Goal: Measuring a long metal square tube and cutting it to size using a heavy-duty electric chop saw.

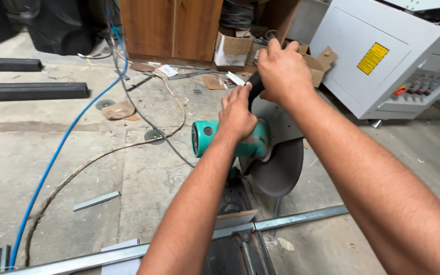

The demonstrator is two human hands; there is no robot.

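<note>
Saw: teal-bodied chop saw with dark round cutting disc (276, 168), frame centre, raised above the long grey metal bar (301, 217).
Bar axis: lower left to right, under the disc.
Right hand (281, 71): closed around the black handle (254, 84), upper centre.
Left hand (236, 116): fingers curled on the teal motor housing (204, 137), lower and nearer to the disc.

One chop saw (250, 153), two hands (both on it), two black beams (31, 90).

Chop saw (260, 147) with teal motor housing (204, 137) under the left hand, black handle (254, 84) in the right hand's grip, dark abrasive disc (281, 168) raised below both hands above a long grey metal bar (301, 218).
</note>
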